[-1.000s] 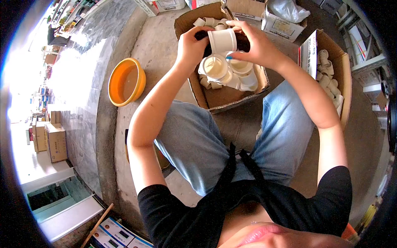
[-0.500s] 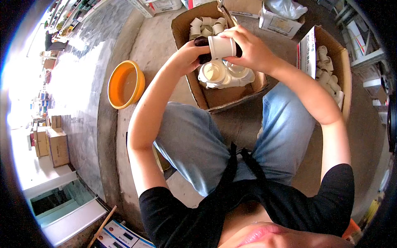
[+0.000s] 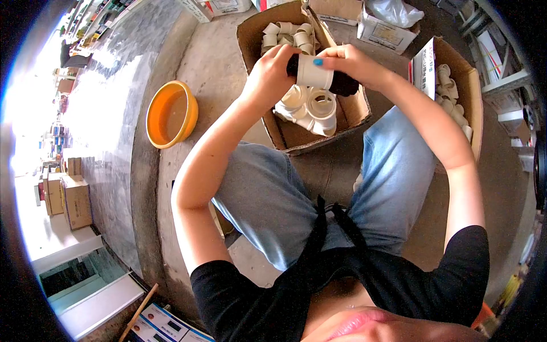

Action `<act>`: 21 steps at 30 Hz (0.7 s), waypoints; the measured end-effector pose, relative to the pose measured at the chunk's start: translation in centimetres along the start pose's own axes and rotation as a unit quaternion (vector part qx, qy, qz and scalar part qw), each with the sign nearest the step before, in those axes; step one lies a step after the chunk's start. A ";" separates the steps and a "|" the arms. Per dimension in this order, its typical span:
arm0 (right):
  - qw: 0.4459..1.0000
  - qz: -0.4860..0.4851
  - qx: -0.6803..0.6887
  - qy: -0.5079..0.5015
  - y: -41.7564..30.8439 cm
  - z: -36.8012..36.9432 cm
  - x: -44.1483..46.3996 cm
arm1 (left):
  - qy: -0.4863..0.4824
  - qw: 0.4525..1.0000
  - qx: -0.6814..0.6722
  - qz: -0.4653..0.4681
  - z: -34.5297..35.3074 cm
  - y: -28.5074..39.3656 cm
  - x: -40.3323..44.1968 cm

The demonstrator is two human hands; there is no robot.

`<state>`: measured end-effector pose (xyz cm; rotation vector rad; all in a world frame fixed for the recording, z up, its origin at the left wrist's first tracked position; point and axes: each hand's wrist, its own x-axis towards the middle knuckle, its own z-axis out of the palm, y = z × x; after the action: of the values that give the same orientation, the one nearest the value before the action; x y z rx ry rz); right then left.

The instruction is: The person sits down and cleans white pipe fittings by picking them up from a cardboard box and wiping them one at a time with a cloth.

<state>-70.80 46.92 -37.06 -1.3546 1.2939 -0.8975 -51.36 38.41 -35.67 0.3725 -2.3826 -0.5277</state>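
Note:
A white plastic pipe fitting [image 3: 314, 75] is held up between my two hands, above an open cardboard box [image 3: 273, 134]. Dark cloth sticks out of both its ends; the larger bunch of black cloth [image 3: 344, 84] hangs at the right end. My left hand [image 3: 274, 73] is closed round the cloth at the left end, its fingertips partly hidden. From the right, my right hand [image 3: 352, 64] grips the fitting, a blue-nailed digit pressing on its side. Below lie larger white pipe fittings [image 3: 322, 106], with smaller elbow fittings [image 3: 286, 33] at the box's far end.
To the right stands another cardboard box [image 3: 474, 97] of fittings. An orange basin [image 3: 191, 122] sits on the floor at left. Behind are a white carton [image 3: 383, 39] with a plastic bag and shelving along the right. My knees flank the near box.
The fitting has shifted slightly right and down. More black cloth now shows at its right end. My right hand has moved right, and its grip has changed.

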 end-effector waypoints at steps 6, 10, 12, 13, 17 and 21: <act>0.971 0.059 0.231 0.007 -1.7 1.2 -0.6 | 0.044 0.962 0.159 0.218 -1.2 0.3 0.6; 0.963 0.073 0.253 -0.065 -2.1 0.0 -1.0 | 0.096 0.925 0.189 0.314 -1.9 1.4 1.3; 0.957 0.038 0.270 -0.100 -1.2 -0.6 -0.9 | 0.120 0.942 0.141 0.279 -1.8 1.4 1.3; 0.965 0.026 0.258 -0.043 -1.4 -0.6 -1.1 | 0.132 0.952 0.111 0.255 -1.9 1.4 1.3; 0.966 -0.018 0.249 0.066 -0.5 -2.1 -1.3 | 0.204 0.977 0.043 0.050 -2.7 1.3 1.0; 0.961 -0.022 0.249 0.115 -0.1 -2.7 -1.2 | 0.275 0.956 -0.038 -0.094 -3.2 -1.6 1.0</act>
<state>-73.58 47.66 -36.29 -0.9028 1.1082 -1.3388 -49.77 35.78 -33.61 0.6258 -1.7945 -0.5181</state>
